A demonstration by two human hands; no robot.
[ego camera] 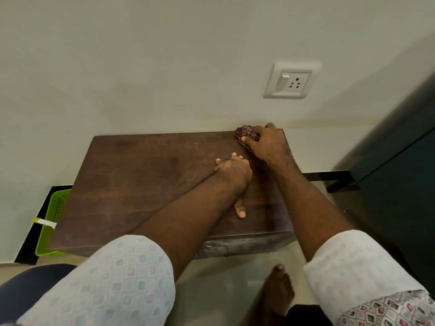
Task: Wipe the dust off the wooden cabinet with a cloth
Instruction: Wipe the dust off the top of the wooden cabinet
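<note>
A low dark wooden cabinet [146, 184] stands against the pale wall, its top dusty and speckled. My right hand [266, 144] presses a dark red checked cloth [246, 134] onto the cabinet's far right corner, next to the wall; the hand hides most of the cloth. My left hand [234, 175] rests flat on the cabinet top just left of and nearer than the right hand, fingers spread, thumb pointing toward me, with nothing in it.
A green perforated plastic basket [54, 212] sits on the floor at the cabinet's left side. A wall socket with switch [292, 82] is above right. A dark cupboard [400, 172] stands at the right. My bare foot [277, 290] is on the tiled floor in front.
</note>
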